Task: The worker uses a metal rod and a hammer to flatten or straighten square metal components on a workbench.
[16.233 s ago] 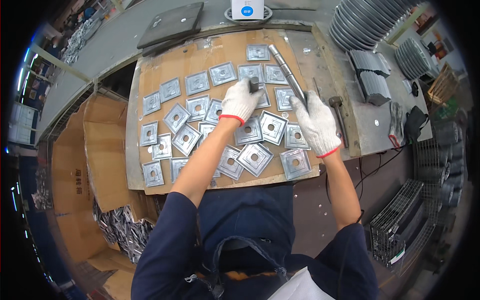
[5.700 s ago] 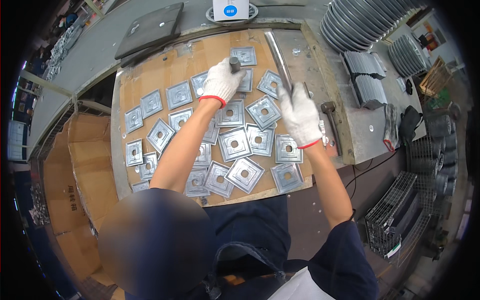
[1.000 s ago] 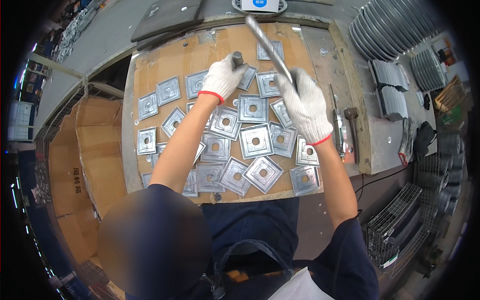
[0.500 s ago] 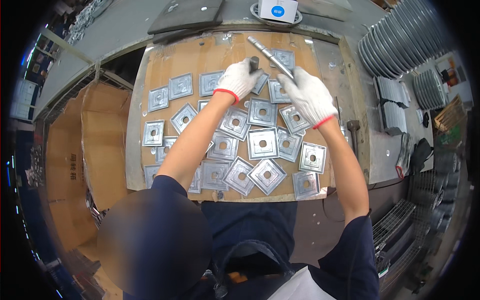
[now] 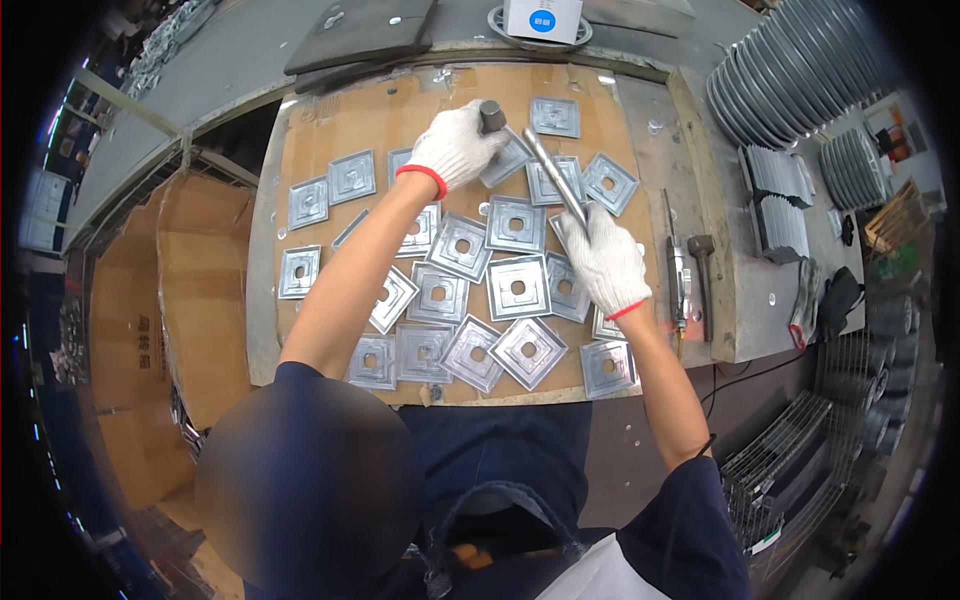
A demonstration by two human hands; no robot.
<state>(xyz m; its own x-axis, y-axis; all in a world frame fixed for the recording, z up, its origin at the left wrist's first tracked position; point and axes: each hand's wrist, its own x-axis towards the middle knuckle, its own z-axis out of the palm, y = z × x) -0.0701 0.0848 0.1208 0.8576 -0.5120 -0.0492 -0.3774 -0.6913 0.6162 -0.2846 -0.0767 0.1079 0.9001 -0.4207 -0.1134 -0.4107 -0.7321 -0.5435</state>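
My left hand, in a white knit glove with a red cuff, is closed round a short dark grey cylinder, its end standing up out of the fist. My gloved right hand grips a shiny metal rod that slants up and left. The rod's far tip comes close to the left fist; whether they touch I cannot tell. Below both hands, several square metal plates lie on the cardboard, many with a central hole, such as this plate. One plate sits partly under the left hand.
A hammer and a slim metal air tool lie right of the cardboard. Stacked round metal parts stand at the far right. An open carton is on the left, and a white box at the back.
My right hand has come nearer to me and slightly left, drawing the rod with it. My left hand has shifted a little left and away. Both keep hold, and the view has shifted slightly.
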